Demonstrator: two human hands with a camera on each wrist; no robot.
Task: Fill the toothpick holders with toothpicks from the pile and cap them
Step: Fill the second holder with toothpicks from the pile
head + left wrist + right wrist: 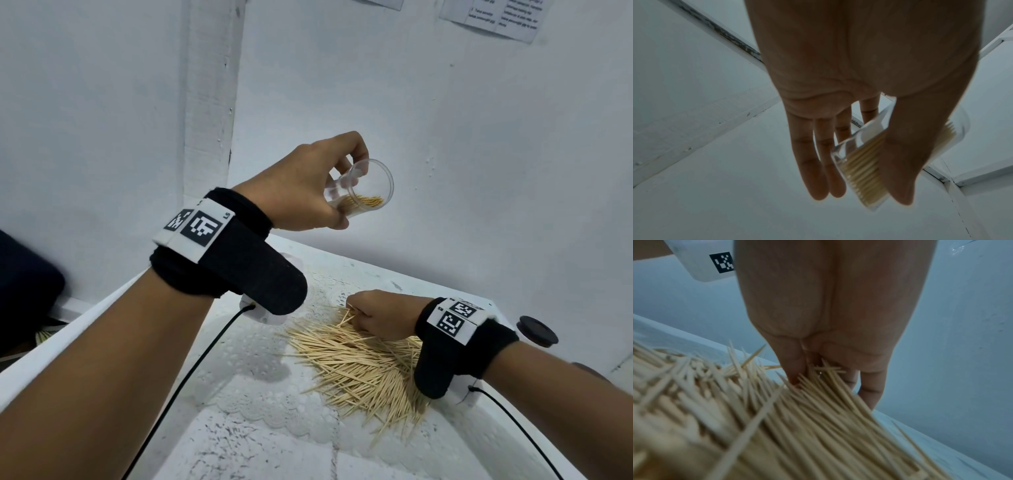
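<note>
White walls meeting in a corner at twelve o'clock; printed papers at one o'clock; white lace-covered counter below.

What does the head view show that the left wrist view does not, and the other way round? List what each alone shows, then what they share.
Only the head view shows the right hand gathering toothpicks at the far edge of the toothpick pile on the white table, plus both wristbands and the dark caps by the wall.

Only the left wrist view shows the palm side of the left hand, with two fingers hanging straight beside the holder.

Both show the left hand holding the clear holder, tilted, uncapped and partly filled with toothpicks.
</note>
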